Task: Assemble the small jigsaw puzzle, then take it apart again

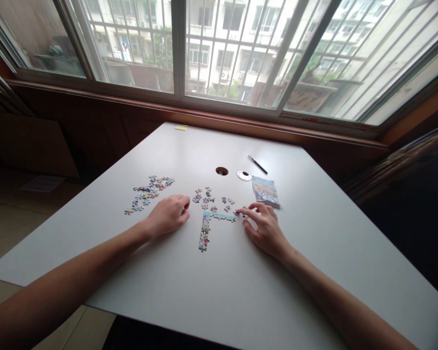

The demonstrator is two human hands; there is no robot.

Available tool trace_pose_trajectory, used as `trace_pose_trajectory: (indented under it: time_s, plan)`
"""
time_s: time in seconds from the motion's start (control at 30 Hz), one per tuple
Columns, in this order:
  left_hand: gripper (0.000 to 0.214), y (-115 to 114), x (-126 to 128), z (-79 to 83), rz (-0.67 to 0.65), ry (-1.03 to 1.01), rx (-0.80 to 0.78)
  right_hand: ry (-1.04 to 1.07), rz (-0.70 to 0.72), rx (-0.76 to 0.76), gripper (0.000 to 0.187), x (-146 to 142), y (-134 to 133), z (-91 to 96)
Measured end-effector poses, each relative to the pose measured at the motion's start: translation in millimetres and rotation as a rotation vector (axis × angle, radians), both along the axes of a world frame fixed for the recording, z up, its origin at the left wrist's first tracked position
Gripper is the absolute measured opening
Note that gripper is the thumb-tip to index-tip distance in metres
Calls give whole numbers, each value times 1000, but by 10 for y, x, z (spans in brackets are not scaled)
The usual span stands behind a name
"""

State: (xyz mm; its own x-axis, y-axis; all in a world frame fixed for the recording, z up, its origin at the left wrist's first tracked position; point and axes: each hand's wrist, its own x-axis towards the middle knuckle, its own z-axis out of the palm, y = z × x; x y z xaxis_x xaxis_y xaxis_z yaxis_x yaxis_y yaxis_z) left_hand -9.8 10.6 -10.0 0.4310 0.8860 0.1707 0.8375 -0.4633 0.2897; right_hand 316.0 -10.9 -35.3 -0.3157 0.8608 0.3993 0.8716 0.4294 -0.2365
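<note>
A partly joined jigsaw puzzle (204, 228) lies on the white table, its joined pieces forming a corner with one strip across the top and one down the left. My right hand (264, 226) is just right of the top strip. Its fingers are apart, and the index fingertip touches a small puzzle piece (237, 212). My left hand (169, 214) rests on the table left of the puzzle, fingers curled closed; whatever may be inside is hidden. Several loose pieces (208, 197) are scattered above the strip. Beyond my left hand spreads a larger pile of pieces (146, 193).
Behind my right hand lies a small colourful picture box (265, 189). A pen (258, 164) and a round silver cover (244, 175) are farther back, beside a hole (222, 171) in the table (190, 291). Yellow paper (181, 128) sits at the far edge, below barred windows.
</note>
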Motion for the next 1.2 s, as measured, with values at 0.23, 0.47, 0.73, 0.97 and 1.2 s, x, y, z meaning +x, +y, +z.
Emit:
trace_pose_trajectory:
  time_s: [0.23, 0.47, 0.73, 0.97, 1.2]
  plan:
    - [5, -20, 6, 31, 0, -6, -2, 49, 30, 16, 10, 16, 13, -22]
    - [5, -26, 10, 38, 3, -9, -5, 64, 71, 3, 8, -4, -20, 41]
    - [5, -21, 2, 50, 0, -44, 5, 420, 168, -221, 11, -44, -86, 75]
    - [9, -310, 278, 99, -461, -481, 85, 906, 242, -624, 22, -310, -291, 177]
    - [14, -451, 441, -44, -645, -598, 97, 913, 292, -717, 24, -560, -420, 247]
